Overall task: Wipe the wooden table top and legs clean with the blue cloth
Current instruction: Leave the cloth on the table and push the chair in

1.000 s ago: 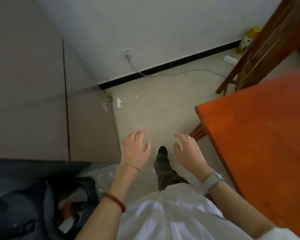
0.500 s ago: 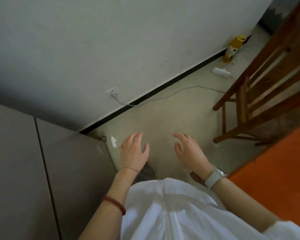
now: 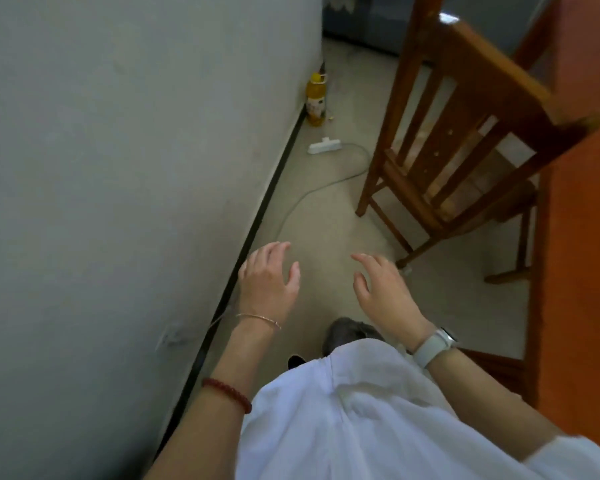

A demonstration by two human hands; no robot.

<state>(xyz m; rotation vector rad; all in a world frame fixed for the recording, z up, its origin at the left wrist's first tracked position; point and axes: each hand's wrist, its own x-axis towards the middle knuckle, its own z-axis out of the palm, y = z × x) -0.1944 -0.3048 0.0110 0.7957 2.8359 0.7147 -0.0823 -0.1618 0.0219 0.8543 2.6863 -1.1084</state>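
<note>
Your left hand [image 3: 269, 284] and right hand [image 3: 385, 294] hover side by side over the floor [image 3: 326, 216], fingers loosely spread and holding nothing. The orange wooden table [image 3: 584, 237] runs along the far right of your right hand. A wooden chair [image 3: 465, 133] stands ahead of that hand; the wall [image 3: 118, 168] flanks your left hand. The blue cloth is nowhere in view.
</note>
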